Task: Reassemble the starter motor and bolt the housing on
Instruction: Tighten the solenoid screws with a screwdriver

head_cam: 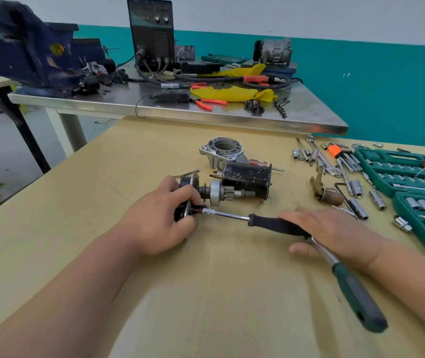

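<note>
My left hand (164, 215) grips the black end plate (189, 180) of the starter's armature assembly, which lies on the wooden table. Its shaft with the pinion gear (220, 193) points right toward the black motor body (247, 178). A socket driver (232, 215) is seated on a fastener at the end plate. My right hand (332, 229) lies over the driver's black handle, fingers on top and thumb beneath. The aluminium housing (221, 151) stands apart behind the motor body. A long bolt (189, 173) lies loose behind my left hand.
A green-handled ratchet (358, 298) runs from under my right hand toward the lower right. A fork lever with plunger (329, 196), loose sockets (378, 200), hex keys (340, 153) and an open green socket case (413, 177) lie to the right. A steel table (206, 117) with vise and welder stands behind.
</note>
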`<state>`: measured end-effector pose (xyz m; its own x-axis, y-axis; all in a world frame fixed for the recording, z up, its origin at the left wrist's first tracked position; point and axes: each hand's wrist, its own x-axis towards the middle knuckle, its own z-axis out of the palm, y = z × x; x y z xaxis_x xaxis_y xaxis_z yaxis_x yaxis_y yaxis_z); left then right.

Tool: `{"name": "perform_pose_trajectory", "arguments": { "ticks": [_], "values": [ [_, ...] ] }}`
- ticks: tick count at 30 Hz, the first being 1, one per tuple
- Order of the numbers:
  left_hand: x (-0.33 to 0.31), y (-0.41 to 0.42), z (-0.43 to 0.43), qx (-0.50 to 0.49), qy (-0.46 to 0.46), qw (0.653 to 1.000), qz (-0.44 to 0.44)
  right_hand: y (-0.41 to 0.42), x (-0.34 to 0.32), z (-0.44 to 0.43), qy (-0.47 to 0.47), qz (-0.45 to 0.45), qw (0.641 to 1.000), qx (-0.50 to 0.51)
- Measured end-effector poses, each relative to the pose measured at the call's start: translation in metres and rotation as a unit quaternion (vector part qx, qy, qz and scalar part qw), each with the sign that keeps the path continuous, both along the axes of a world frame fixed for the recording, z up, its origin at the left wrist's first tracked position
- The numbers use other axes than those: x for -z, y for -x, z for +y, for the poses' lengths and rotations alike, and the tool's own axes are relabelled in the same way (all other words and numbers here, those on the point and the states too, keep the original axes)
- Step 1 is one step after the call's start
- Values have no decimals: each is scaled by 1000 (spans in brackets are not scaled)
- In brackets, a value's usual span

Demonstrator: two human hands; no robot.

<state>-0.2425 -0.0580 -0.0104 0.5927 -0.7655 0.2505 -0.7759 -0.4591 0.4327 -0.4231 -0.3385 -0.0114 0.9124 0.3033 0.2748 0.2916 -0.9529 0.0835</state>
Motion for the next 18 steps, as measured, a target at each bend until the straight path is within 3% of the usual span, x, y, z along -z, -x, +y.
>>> {"name": "perform_pose_trajectory", "arguments": {
  "ticks": [1, 2, 3, 5, 6, 7, 9, 10, 11, 12, 14, 15, 16, 17, 18],
  "values": [
    [0, -3, 1, 5, 11, 1000, 17, 1, 1, 2, 11, 7, 1000, 13],
    [0, -4, 1, 7, 18, 999, 28, 3, 0, 8, -38, 29, 998, 38],
    [0, -5, 1, 8, 21, 999, 34, 3, -1, 13, -123, 46, 988, 75],
    [0, -4, 0, 9, 23, 999, 33, -2, 0, 18, -299, 119, 932, 169],
    [0, -4, 0, 10, 21, 999, 27, -5, -4, 17, -389, 160, 883, 208],
    [-1, -3, 0, 9, 19, 1000, 18, -8, -10, 14, -491, 216, 808, 242],
    [-1, 1, 0, 5, 5, 1000, -1, -9, -20, 8, -659, 320, 632, 252],
    [-2, 2, 0, 4, -3, 1000, -18, -8, -22, 10, -687, 340, 587, 260],
    [-1, 4, 0, 3, -11, 999, -37, -9, -22, 13, -689, 338, 574, 286],
    [-1, 5, 0, 1, -19, 998, -53, -8, -20, 15, -661, 302, 614, 309],
    [-2, 7, -1, -9, -28, 997, -68, -2, -14, 19, -489, 141, 812, 285],
    [-3, 7, -2, -14, -30, 997, -69, 1, -15, 17, -327, 32, 919, 217],
    [-3, 8, -2, -17, -33, 997, -67, 5, -19, 11, -173, -37, 975, 136],
    [-3, 8, -2, -19, -33, 997, -67, 7, -21, 6, -71, -69, 992, 79],
    [-3, 7, -2, -22, -34, 997, -69, 8, -23, 3, -27, -56, 996, 66]
  ]
}}
